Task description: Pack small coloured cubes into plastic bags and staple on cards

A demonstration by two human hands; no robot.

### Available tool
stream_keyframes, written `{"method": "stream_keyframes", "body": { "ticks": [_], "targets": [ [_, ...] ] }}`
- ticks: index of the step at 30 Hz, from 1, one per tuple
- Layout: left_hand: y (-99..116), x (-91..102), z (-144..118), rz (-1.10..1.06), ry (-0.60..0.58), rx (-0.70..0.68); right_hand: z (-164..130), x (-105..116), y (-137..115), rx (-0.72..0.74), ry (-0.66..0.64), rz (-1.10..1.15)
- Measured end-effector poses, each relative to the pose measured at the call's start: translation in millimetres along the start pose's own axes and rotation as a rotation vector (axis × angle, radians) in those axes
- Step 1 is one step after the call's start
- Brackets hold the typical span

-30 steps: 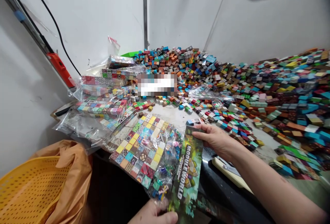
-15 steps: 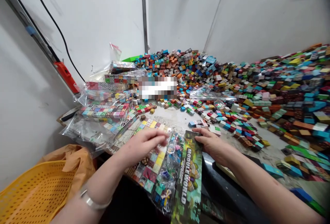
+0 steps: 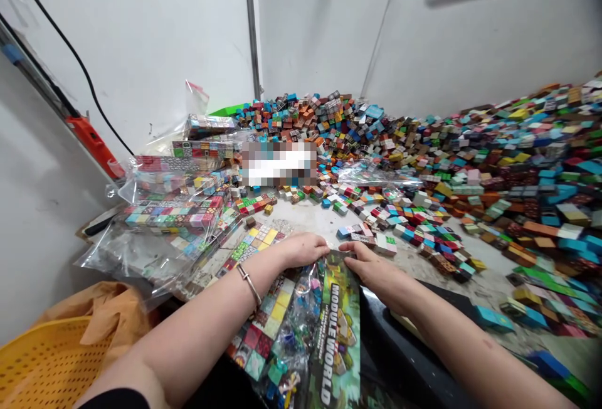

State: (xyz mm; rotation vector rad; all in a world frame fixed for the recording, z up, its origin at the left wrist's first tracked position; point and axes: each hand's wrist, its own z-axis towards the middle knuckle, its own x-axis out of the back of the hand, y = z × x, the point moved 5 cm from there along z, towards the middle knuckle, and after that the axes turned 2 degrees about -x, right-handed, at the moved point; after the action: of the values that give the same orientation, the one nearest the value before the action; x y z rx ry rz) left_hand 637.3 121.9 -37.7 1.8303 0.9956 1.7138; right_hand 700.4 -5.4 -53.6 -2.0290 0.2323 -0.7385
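Note:
A green printed box [image 3: 345, 334] lettered "MODULE WORLD" lies lengthwise in front of me. Against its left side is a clear plastic bag [image 3: 286, 346] holding small colourful figures and patterned blocks. My left hand [image 3: 305, 249] is at the top end of the bag, fingers pressed together on the plastic close to the box's corner; its fingertips are partly hidden. My right hand [image 3: 371, 265] grips the upper right corner of the box, fingers along the top edge. Colourful cube blocks [image 3: 263, 239] in rows show left of the box, partly under my left forearm.
Loose blocks [image 3: 470, 170] are heaped along the back and right of the table [image 3: 301, 214]. Clear bags of block rows [image 3: 174, 208] are stacked at the left. A yellow basket [image 3: 47, 359] with orange cloth stands lower left. A flat plastic bag [image 3: 376, 175] lies before the heap.
My left hand has moved right, from above the blocks to the top of the bag beside the box. My right hand stays at the box's corner. The view has shifted slightly.

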Motion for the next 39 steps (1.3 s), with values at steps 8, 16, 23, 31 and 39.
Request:
{"method": "stream_keyframes", "body": {
  "ticks": [8, 16, 23, 31, 39],
  "targets": [
    [-8, -6.4, 4, 0.092, -0.095, 0.074, 1, 0, -2, 0.039, -0.052, -0.115],
    [-15, -8.9, 6, 0.138, -0.009, 0.127, 2, 6, -8, 0.251, 0.238, -0.525],
    [-12, -7.6, 4, 0.173, 0.034, 0.138, -4, -13, -25, 0.310, 0.331, -0.791],
    [-8, -6.7, 1, 0.243, 0.074, 0.155, 4, -20, -23, 0.160, 0.407, -0.807],
    [-2, -6.8, -3, 0.298, 0.089, 0.169, 0, -28, -14, 0.115, 0.351, -0.584]
  ]
}}
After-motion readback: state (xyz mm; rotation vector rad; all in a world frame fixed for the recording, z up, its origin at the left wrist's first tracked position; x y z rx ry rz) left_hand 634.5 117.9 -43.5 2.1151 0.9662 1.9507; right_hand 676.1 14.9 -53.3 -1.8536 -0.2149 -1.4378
